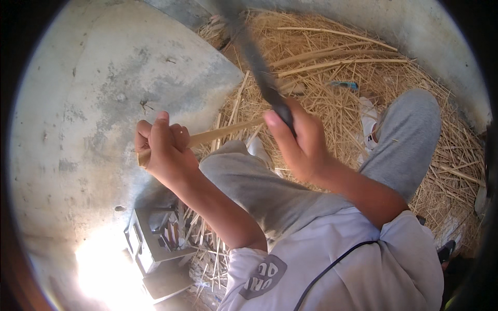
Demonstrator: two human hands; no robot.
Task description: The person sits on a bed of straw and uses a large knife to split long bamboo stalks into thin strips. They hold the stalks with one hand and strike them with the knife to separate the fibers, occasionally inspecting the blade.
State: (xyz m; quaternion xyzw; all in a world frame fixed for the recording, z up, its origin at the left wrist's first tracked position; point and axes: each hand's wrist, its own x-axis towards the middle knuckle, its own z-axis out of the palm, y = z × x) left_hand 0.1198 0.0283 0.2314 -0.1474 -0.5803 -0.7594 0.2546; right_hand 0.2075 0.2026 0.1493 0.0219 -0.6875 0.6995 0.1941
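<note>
My left hand is closed around a flat, pale strip that looks like split bamboo. One end sticks out below the fist, and the rest runs right toward my other hand. My right hand grips the handle of a dark, long-bladed knife, perhaps a machete. The blade points up and away, slightly blurred. At the right hand, the strip's far end meets the thumb and the knife; whether the edge touches it is hard to see. Both hands are raised above my grey-trousered legs.
Thin pale slivers cover the floor, with longer strips lying at the back. Among them lies a small blue item. A stained wall rises on the left, another at the far right. A small box-like frame stands lower left.
</note>
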